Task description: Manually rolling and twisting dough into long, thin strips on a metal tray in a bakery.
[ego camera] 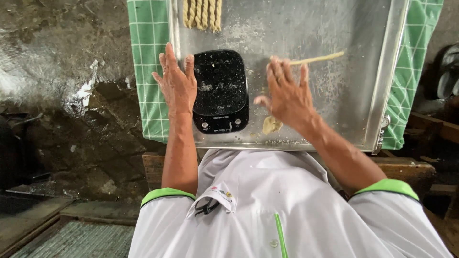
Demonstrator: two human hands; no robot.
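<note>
Right hand [287,93] spread flat, rolling the thin dough rope [316,59], left hand [178,83] splayed beside the black scale [221,91]; uneven pressure likely snapped the rope.

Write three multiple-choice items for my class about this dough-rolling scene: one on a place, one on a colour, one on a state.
1. Where does the black kitchen scale sit?
A. on the floured metal tray, between the two hands
B. on the floor
C. on the green checked cloth

2. What colour are the sleeve cuffs of the white shirt?
A. red
B. green
C. black

3. How is the right hand placed?
A. clenched in a fist
B. flat, fingers spread, on the thin dough rope
C. gripping the scale

Answers: 1 A, the scale lies on the tray beside the left hand; 2 B, both cuffs are green; 3 B, the rope runs out from under its fingers.
</note>
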